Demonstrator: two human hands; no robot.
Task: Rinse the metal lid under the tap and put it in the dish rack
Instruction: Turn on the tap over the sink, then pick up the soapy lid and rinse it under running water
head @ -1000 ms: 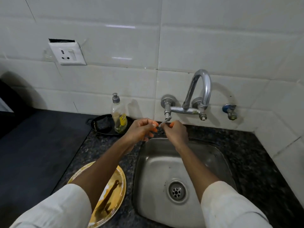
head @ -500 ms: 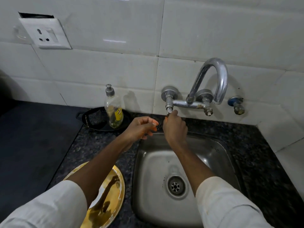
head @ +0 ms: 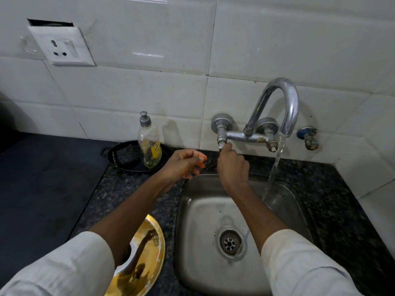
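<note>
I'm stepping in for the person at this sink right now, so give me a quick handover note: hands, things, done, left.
Right hand: fingertips pinched on the left tap valve.
Left hand: loosely curled beside it over the counter, apparently empty.
Water runs from the spout into the right side of the sink, which holds no dishes.
A brass-coloured plate lies on the counter left of the sink; whether this is the lid, I cannot tell. No dish rack in view.
Done: tap on. Left: rinse the lid, rack it.

Chrome tap [head: 286,107] on the tiled wall — water running.
</note>
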